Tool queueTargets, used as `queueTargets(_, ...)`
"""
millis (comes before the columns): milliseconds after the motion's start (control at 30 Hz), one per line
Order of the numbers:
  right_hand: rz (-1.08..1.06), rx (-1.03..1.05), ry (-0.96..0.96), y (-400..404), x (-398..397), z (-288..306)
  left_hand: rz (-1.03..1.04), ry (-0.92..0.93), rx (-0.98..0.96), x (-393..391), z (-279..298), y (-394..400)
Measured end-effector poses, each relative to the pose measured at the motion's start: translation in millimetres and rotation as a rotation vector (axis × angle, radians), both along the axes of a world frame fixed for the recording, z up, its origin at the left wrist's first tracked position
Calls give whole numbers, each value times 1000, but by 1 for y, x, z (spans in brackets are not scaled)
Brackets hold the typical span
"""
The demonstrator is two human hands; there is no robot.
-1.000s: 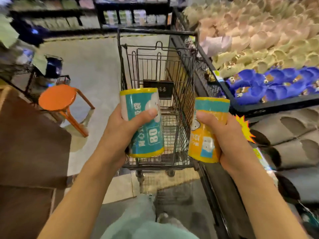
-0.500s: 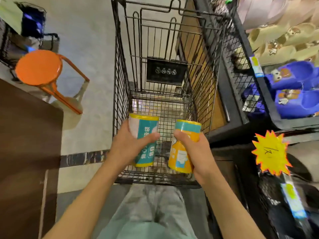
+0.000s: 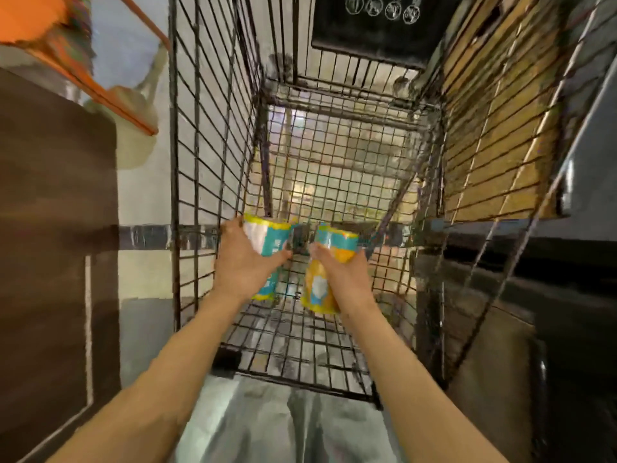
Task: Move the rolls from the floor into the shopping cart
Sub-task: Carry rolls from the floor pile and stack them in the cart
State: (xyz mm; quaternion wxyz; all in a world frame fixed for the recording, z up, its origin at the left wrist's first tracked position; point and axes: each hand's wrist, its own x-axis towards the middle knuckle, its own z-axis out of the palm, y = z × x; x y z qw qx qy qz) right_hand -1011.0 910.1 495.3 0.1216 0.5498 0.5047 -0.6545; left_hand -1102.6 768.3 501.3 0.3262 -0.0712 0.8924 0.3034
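Left roll teal and white with yellow rims; right roll orange-yellow, teal-topped; shopping cart black wire; stool orange.

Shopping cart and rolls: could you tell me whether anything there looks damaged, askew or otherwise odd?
Nothing stands out. The left hand grips the teal roll and the right hand grips the yellow roll, both held down inside the shopping cart. Both wrappers look intact, though the picture is blurred. The cart's wire floor shows nothing spilled.

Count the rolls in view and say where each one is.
2. The teal roll is gripped in the left hand, the orange roll in the right hand, both held inside the shopping cart. None other shows.
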Motion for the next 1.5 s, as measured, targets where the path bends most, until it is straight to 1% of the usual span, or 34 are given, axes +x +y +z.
queueTargets(33,3,-13,-3,-6,0,-14,-13,1,-36,1,-11,-1)
queueTargets(167,75,-67,-45,-22,1,-44,-143,-18,-288,9,-45,-2)
queueTargets(267,82,-95,-68,-27,7,-57,-179,-43,-372,14,-61,-2)
queueTargets(400,102,-119,-112,-28,9,-65,-155,-60,-402,13,-67,-2)
queueTargets(533,122,-103,-144,-31,9,-68,-145,-45,-388,7,-56,-7)
queueTargets(667,112,-105,-158,-39,-3,-70,-225,-50,-340,-11,-22,-13)
queueTargets(733,101,-103,-149,-45,-7,-72,-279,-10,-270,-20,3,-19)
queueTargets(867,78,-81,-170,-59,-15,-80,-350,103,-49,-31,55,-30)
queueTargets(900,76,-64,-179,-64,-16,-82,-415,119,-14,-31,64,-32)
queueTargets(967,63,-29,-185,-70,-19,-83,-621,164,7,-28,77,-37)
queueTargets(1000,56,-18,-195,-74,-19,-85,-715,191,1,-27,82,-38)
queueTargets(1067,78,10,-202,-78,-17,-88,-839,244,-34,-28,88,-40)
queueTargets(1167,186,55,-230,-79,-14,-81,-1011,345,-101,-31,90,-42)
queueTargets(1233,281,99,-268,-72,-14,-68,-1107,371,-147,-34,90,-42)
queueTargets(1333,532,190,-262,-55,-11,-34,-1201,309,-247,-36,99,-37)
queueTargets(1433,860,327,-244,-31,-10,24,-1210,250,-328,-39,113,-30)
queueTargets(1500,1014,431,-226,-15,-10,69,-1210,208,-387,-40,125,-29)
